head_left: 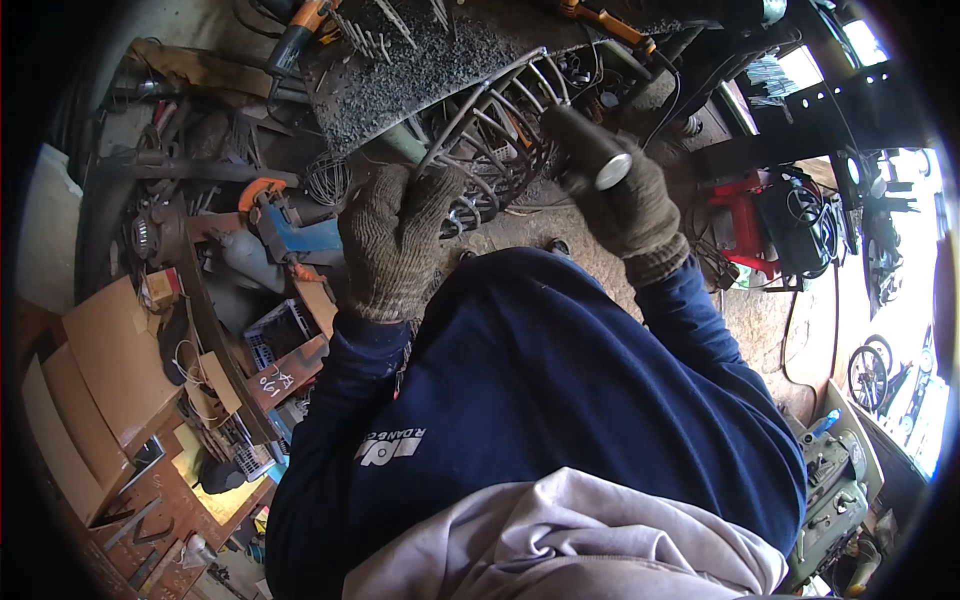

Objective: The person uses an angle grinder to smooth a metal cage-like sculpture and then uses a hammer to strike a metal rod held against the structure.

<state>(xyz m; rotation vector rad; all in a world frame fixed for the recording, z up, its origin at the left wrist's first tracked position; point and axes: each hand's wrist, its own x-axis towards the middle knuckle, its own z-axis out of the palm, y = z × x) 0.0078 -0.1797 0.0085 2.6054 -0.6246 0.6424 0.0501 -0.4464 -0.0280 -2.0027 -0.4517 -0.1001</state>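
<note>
My left hand (388, 235), in a dirty knitted work glove, is closed on the near left end of a metal rod frame (487, 120). Several bent, curved bars make up this frame, which rests against the edge of a dark workbench (440, 70). To the right of the frame, my gloved right hand (635, 212) is closed around a hammer (585, 145). The hammer's thick dark head ends in a bright round face turned toward me, and its handle is mostly hidden by the glove. A gap separates the hammer from the frame.
Dark metal grit and thin rods cover the bench. An orange-handled power tool (293, 40) lies at its far left. On the left are a blue and orange tool (290, 225), wire coils (328, 180) and cardboard boxes (120, 360). A red machine (738, 225) with cables stands right.
</note>
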